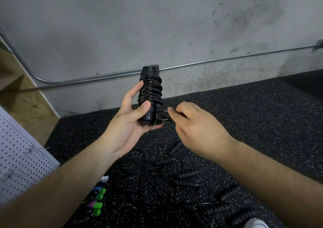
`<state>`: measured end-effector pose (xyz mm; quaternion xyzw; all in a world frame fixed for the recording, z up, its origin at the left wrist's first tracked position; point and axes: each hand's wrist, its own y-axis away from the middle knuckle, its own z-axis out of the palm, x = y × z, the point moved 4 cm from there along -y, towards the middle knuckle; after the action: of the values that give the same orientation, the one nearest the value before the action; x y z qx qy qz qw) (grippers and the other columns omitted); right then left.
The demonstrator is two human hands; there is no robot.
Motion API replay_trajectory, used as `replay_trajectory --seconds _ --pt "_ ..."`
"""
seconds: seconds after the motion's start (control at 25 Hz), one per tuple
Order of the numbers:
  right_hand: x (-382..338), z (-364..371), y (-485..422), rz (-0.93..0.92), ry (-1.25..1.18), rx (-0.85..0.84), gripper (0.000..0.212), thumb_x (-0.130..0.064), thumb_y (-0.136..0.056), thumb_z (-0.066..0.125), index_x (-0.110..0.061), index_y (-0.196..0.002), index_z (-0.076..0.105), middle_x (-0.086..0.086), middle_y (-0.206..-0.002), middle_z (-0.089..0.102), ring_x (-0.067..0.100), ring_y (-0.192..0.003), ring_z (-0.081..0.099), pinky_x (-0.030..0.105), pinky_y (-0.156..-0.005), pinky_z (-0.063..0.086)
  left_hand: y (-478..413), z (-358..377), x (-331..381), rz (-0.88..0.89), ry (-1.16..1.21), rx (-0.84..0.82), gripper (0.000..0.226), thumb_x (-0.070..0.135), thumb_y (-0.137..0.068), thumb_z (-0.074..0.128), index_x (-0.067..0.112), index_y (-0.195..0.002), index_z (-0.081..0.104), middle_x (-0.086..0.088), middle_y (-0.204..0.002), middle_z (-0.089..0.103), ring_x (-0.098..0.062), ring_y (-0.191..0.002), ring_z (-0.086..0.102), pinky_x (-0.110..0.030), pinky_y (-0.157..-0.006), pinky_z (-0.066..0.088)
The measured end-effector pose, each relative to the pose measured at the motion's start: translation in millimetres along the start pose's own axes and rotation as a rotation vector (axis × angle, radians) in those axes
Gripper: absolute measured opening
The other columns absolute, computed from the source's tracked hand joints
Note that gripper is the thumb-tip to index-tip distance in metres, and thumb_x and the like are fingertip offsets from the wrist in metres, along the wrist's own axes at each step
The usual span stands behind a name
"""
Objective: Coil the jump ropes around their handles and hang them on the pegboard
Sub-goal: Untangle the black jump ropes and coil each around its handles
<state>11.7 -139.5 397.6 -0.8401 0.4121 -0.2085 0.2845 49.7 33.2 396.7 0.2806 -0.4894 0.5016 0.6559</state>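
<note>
Jump rope (151, 95) stands upright in my left hand (132, 121), its two black handles (148, 71) side by side and wound in tight turns from near the top down to my thumb. That hand is curled round the lower part of the bundle, thumb across the front, fingers behind. Just right of its palm, my right hand (194, 124) pinches the last loop of cord (163, 117) between thumb and forefinger, the other fingers curled in. I judge the coiling nearly done. What is left is to tuck or tie off this tail, keeping it taut so the turns do not spring loose. Then the bundle goes to the pegboard (21, 157), down to the left of my left forearm. More ropes (185, 175) lie tangled on the floor (244, 114) below both hands.
</note>
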Motion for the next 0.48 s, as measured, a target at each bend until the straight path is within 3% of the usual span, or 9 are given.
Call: replay_trajectory --seconds 0.24,0.48 --pt "12 -21 -11 0.042 0.069 0.047 0.037 -0.007 -0.085 0.066 0.008 -0.12 0.067 0.015 -0.091 0.06 0.03 -0.077 0.061 0.037 -0.06 0.055 0 4 1 0.022 -0.035 -0.017 0.06 0.011 -0.093 0.058 0.041 -0.144 0.047 -0.013 -0.132 0.066 -0.037 -0.122 0.063 -0.063 -0.092 0.053" --pt "3 -12 -7 0.026 0.044 -0.01 0.039 -0.005 -0.085 0.065 0.009 -0.122 0.066 0.016 -0.093 0.059 0.031 -0.08 0.061 0.039 -0.058 0.057 -1 2 3 0.014 -0.013 -0.02 0.059 0.011 -0.094 0.056 0.042 -0.143 0.047 -0.015 -0.132 0.065 -0.037 -0.122 0.063 -0.061 -0.091 0.054"
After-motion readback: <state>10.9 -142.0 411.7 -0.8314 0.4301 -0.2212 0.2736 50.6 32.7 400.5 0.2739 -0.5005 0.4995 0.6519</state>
